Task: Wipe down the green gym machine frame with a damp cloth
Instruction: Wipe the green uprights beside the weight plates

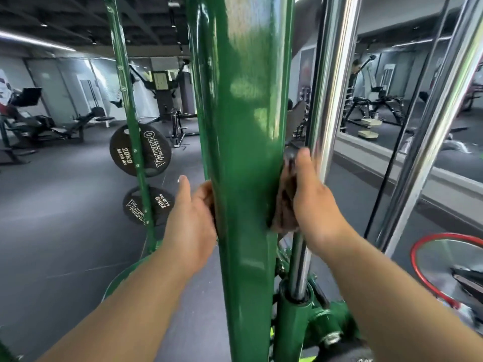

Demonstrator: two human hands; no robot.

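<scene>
Green post (243,152): left grip (190,218) and right grip (313,199) clutch brown cloth (286,202) at its edges.

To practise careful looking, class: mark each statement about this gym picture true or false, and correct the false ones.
1. The right hand holds a brown cloth against the right side of the thick green post. True.
2. The left hand hangs free, well away from the post. False: it is at the post's left side, with brown cloth showing at its fingers.
3. The black weight plates are marked 10kg. False: both read 20kg.
4. Shiny chrome rods stand to the right of the green post. True.
5. The plates hang on the post being wiped. False: they are at a thinner green upright to the left.
</scene>
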